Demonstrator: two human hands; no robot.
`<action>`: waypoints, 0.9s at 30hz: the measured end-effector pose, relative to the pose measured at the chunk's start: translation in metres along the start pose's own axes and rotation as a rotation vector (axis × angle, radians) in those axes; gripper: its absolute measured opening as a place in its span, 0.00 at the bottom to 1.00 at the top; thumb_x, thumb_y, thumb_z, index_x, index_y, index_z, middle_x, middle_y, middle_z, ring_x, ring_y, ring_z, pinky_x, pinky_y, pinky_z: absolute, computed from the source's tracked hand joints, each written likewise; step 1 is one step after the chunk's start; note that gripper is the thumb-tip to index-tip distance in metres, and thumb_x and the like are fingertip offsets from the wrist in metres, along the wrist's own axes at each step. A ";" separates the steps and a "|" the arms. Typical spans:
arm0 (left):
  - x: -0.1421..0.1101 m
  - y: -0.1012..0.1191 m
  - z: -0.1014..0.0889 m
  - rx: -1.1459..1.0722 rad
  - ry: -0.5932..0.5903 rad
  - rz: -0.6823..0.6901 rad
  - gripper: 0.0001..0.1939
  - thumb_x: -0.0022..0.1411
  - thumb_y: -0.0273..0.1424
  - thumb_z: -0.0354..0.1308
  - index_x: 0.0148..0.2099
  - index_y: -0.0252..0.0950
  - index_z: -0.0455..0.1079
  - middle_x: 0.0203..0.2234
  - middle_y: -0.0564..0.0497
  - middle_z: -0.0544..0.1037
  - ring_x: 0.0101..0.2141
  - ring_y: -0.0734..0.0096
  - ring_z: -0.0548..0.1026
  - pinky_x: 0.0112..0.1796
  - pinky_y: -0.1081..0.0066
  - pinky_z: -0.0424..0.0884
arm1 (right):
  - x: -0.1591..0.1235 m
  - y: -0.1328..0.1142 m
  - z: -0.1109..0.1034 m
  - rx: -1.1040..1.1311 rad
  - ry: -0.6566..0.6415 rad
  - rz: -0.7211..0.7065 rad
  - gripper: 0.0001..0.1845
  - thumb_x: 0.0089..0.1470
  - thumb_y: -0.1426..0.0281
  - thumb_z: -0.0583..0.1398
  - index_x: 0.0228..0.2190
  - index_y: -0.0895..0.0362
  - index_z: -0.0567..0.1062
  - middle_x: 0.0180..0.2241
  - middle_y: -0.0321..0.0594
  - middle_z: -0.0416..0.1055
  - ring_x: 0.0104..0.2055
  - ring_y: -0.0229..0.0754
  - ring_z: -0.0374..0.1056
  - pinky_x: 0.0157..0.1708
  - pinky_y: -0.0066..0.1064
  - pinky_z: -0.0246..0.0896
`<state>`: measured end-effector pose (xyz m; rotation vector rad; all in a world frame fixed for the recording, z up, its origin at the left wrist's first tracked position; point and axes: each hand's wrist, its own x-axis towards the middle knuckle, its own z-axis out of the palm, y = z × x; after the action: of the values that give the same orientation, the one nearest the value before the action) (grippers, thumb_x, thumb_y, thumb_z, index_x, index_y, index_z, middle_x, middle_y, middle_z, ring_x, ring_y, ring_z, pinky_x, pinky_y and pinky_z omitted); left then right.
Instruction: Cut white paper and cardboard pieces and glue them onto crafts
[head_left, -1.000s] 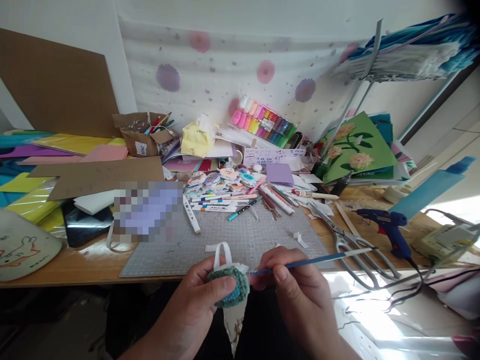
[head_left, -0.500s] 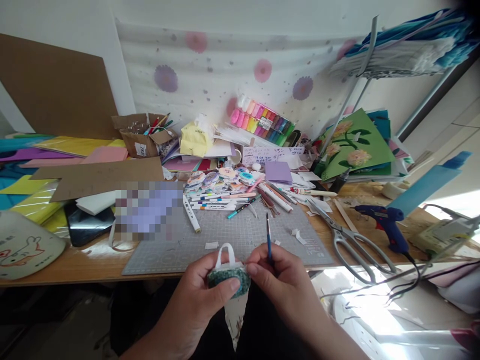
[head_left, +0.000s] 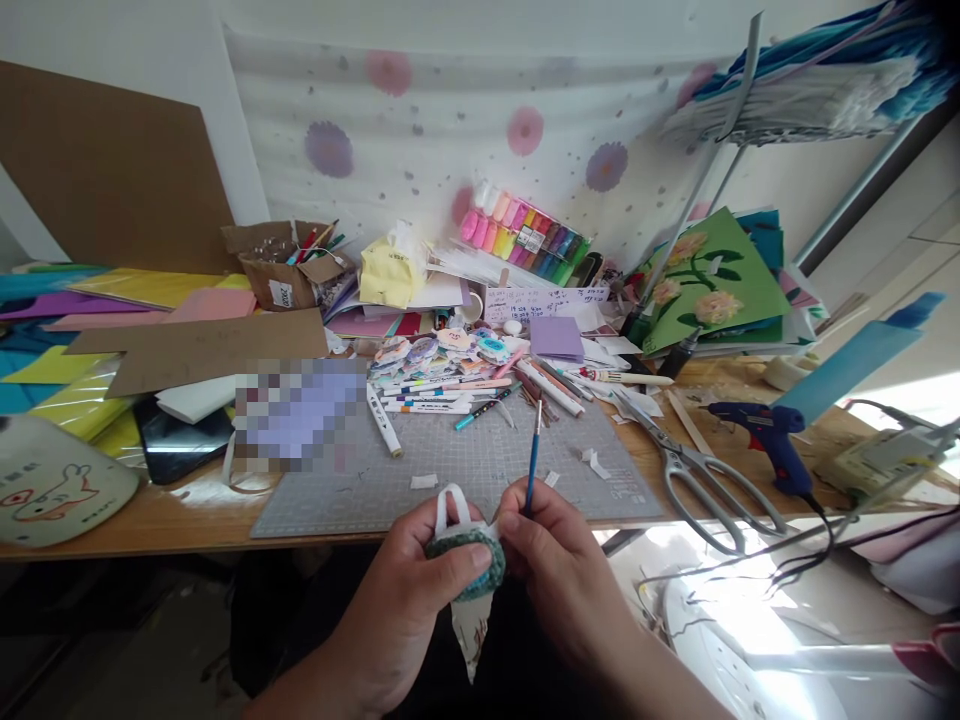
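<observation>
- I see the left hand [head_left: 397, 585] gripping the green crocheted piece [head_left: 487, 582], at nine o'clock from the right hand [head_left: 559, 550].
- The right one pinches the brush [head_left: 534, 455] (long axis nearly toward twelve).

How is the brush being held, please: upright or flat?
Nearly upright: the blue brush rises steeply from the right hand, tip pointing up.
</observation>
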<state>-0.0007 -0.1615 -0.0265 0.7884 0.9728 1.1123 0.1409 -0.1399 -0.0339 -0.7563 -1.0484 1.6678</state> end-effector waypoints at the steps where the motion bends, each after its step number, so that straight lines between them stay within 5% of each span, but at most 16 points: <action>1: 0.000 0.001 0.000 0.004 -0.002 0.000 0.07 0.51 0.32 0.64 0.31 0.36 0.70 0.25 0.55 0.70 0.30 0.71 0.67 0.36 0.68 0.63 | 0.000 0.000 0.001 0.003 0.001 -0.003 0.11 0.56 0.66 0.61 0.26 0.57 0.66 0.19 0.27 0.58 0.21 0.31 0.54 0.22 0.22 0.51; 7: -0.002 0.004 -0.001 -0.011 0.009 0.005 0.07 0.50 0.31 0.65 0.30 0.36 0.70 0.23 0.55 0.72 0.29 0.71 0.68 0.34 0.69 0.64 | -0.001 0.002 0.001 0.070 0.007 0.024 0.12 0.54 0.64 0.63 0.27 0.57 0.68 0.18 0.27 0.59 0.21 0.31 0.56 0.24 0.23 0.55; 12: 0.001 0.003 0.003 -0.130 0.149 0.003 0.09 0.53 0.32 0.66 0.37 0.37 0.72 0.29 0.54 0.76 0.34 0.71 0.72 0.38 0.71 0.66 | -0.001 0.008 -0.003 0.115 0.060 0.038 0.17 0.48 0.60 0.67 0.36 0.57 0.72 0.24 0.30 0.64 0.23 0.34 0.63 0.26 0.26 0.61; 15: 0.002 0.000 0.007 -0.220 0.147 0.003 0.10 0.52 0.34 0.67 0.38 0.38 0.73 0.31 0.53 0.77 0.35 0.71 0.72 0.38 0.71 0.66 | 0.000 0.014 -0.003 0.060 0.089 0.048 0.17 0.43 0.61 0.70 0.30 0.58 0.72 0.23 0.30 0.64 0.21 0.31 0.60 0.21 0.23 0.57; 21: 0.001 0.003 -0.009 -0.328 -0.110 -0.072 0.17 0.61 0.45 0.55 0.41 0.37 0.74 0.37 0.46 0.78 0.36 0.65 0.74 0.37 0.66 0.68 | 0.005 0.006 -0.006 0.124 0.102 0.102 0.13 0.41 0.66 0.69 0.25 0.59 0.71 0.20 0.31 0.66 0.19 0.31 0.59 0.18 0.23 0.55; 27: -0.001 0.011 -0.027 -0.271 -0.364 -0.132 0.11 0.59 0.34 0.59 0.42 0.35 0.74 0.34 0.46 0.79 0.37 0.62 0.76 0.41 0.64 0.68 | 0.010 -0.010 -0.009 0.044 -0.002 0.250 0.10 0.36 0.71 0.67 0.23 0.60 0.71 0.16 0.30 0.65 0.17 0.30 0.57 0.15 0.21 0.49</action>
<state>-0.0295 -0.1582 -0.0266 0.6650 0.5465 0.9209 0.1495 -0.1263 -0.0287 -0.8854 -0.9450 1.8965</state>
